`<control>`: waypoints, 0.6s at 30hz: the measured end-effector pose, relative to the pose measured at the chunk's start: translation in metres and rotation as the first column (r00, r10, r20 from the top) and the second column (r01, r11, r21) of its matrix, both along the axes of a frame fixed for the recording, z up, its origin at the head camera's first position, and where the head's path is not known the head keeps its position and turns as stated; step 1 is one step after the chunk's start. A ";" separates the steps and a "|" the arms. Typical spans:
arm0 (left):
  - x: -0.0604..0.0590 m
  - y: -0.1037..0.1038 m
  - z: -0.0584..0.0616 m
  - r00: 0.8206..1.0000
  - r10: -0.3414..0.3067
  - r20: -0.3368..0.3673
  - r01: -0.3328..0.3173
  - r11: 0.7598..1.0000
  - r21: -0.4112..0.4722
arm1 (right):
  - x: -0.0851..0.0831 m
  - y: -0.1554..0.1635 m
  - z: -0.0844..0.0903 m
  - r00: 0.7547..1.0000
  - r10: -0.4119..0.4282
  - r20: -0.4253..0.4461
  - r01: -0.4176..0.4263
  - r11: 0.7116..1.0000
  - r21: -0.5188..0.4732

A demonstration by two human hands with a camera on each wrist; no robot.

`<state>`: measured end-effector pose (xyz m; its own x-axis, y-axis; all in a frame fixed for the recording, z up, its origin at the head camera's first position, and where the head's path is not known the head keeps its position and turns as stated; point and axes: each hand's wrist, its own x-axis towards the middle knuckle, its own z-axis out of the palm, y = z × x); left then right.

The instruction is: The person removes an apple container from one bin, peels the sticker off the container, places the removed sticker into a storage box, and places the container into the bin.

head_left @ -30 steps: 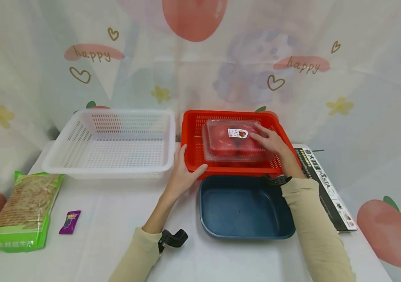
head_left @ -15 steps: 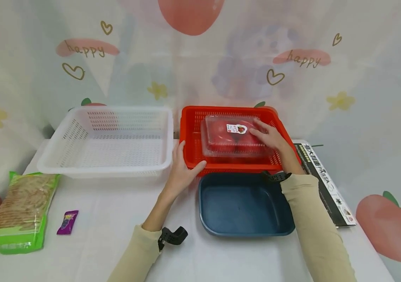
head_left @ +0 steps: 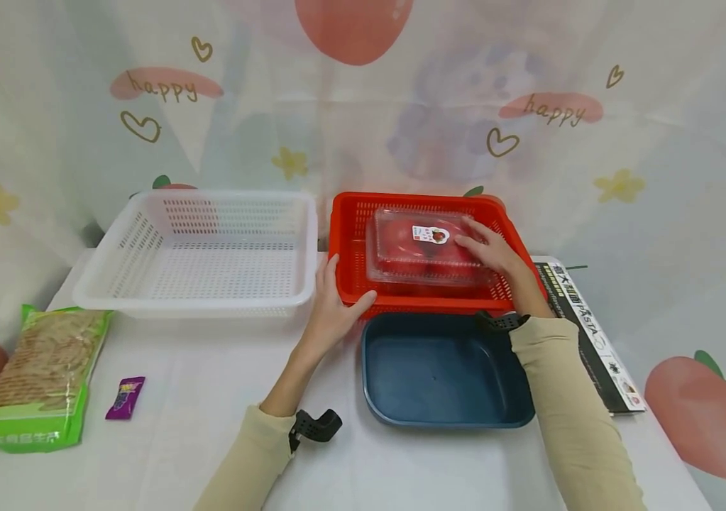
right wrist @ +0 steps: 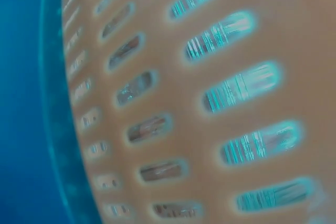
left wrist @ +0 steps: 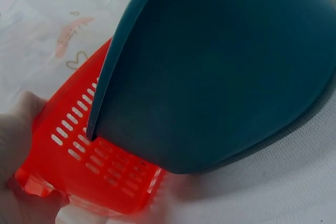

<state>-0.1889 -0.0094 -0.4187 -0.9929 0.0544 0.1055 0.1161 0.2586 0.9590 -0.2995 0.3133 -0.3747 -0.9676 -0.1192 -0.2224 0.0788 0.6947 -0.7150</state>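
Observation:
A red plastic basket [head_left: 351, 273] stands at the back, holding a clear plastic box of red fruit [head_left: 401, 248] with a white label on its lid. My left hand [head_left: 329, 312] grips the basket's front left corner, thumb along the front rim and fingers on the left side. In the left wrist view, this hand [left wrist: 16, 140] is at the red basket's rim [left wrist: 94, 166]. My right hand [head_left: 497, 255] rests on the right end of the fruit box, thumb and forefinger stretched over the lid. Its other fingers are mostly hidden. Slotted basket wall [right wrist: 173, 98] fills the right wrist view.
A dark blue tub [head_left: 436, 376] sits in front of the red basket, under my right forearm. To the left is a white basket [head_left: 196, 309]. A green-edged food bag [head_left: 43, 376] and a small purple packet [head_left: 125, 399] lie farther left; a black pasta package [head_left: 592, 341] lies right.
The head view shifts slightly. Both hands keep their places on the basket corner and the fruit box.

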 end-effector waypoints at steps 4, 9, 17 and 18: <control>0.000 0.000 0.001 1.000 -0.004 0.011 0.004 1.000 0.001 | 0.001 0.001 0.000 1.000 0.004 0.012 -0.004 1.000 -0.019; 0.000 0.000 0.001 1.000 -0.007 0.009 0.007 1.000 0.002 | 0.002 0.000 0.002 1.000 -0.009 0.011 0.009 1.000 -0.024; 0.002 -0.001 0.001 1.000 -0.018 0.015 0.018 1.000 0.016 | 0.005 -0.002 0.007 0.998 -0.031 0.057 0.038 0.992 -0.120; 0.002 -0.001 0.001 1.000 -0.015 0.014 0.015 1.000 0.013 | 0.005 -0.002 0.007 0.998 -0.030 0.055 0.037 0.991 -0.129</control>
